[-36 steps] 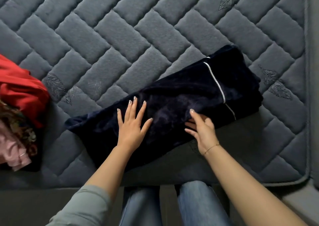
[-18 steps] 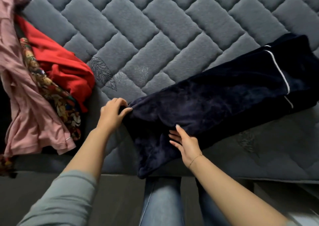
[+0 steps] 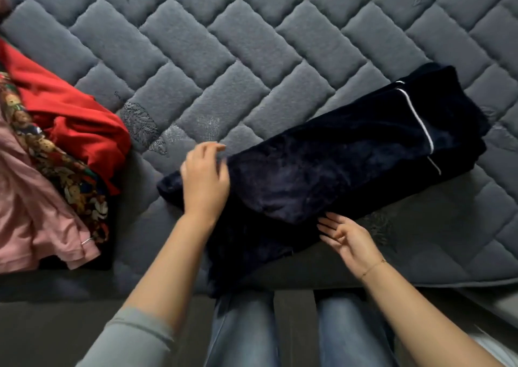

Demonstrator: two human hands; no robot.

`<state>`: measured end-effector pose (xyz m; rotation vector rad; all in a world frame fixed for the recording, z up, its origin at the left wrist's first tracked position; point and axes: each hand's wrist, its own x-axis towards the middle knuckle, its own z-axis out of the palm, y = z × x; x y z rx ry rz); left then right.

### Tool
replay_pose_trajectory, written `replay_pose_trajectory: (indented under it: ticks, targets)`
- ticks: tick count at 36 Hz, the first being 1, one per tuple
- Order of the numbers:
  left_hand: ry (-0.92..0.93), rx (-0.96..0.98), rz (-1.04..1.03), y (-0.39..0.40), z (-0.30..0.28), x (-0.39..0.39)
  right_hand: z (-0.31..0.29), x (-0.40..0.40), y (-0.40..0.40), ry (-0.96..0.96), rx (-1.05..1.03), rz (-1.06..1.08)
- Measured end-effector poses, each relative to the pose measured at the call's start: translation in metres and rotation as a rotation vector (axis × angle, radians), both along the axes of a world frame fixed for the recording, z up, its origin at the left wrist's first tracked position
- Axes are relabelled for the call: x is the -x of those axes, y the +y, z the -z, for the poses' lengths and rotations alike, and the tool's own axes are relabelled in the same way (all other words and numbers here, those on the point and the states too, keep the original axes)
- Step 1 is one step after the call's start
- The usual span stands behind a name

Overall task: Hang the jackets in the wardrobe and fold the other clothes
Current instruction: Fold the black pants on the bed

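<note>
We count one navy garment [image 3: 330,170] on the mattress [image 3: 252,44] and three more clothes left of it: red [image 3: 75,120], patterned [image 3: 70,176], pink [image 3: 36,212], all cut off. Our left hand [image 3: 204,181] lies on its left end, grip hard to tell; our right hand [image 3: 350,240] is spread at its near edge.

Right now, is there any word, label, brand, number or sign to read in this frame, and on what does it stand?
None can be read.
Navy velvet garment: white piping only, no lettering.
Patterned fabric: printed figures, no text.
Mattress: stitched leaf motifs, no words.
</note>
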<state>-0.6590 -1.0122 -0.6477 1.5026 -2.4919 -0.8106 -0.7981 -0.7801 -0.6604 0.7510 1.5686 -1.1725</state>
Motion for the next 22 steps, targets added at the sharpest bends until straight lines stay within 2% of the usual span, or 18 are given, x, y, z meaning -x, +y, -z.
replay_pose_trajectory:
  ticks: [3,8,13,18,22]
  targets:
    - [0.107,-0.082,0.18,0.06,-0.005,0.05,0.001,0.037,0.028,0.087,-0.072,0.08]
    - [0.007,-0.113,0.442,0.138,0.015,0.132,0.011,0.11,0.068,0.111,-0.149,0.324]
    - [-0.035,-0.065,0.476,0.164,0.042,0.202,0.028,0.184,0.101,0.013,0.047,0.553]
    - [-0.118,-0.042,0.512,0.192,0.068,0.226,0.046,0.235,0.109,-0.056,0.17,0.527]
    - [-0.033,-0.071,0.524,0.203,0.068,0.22,0.041,0.262,0.104,-0.075,0.24,0.478]
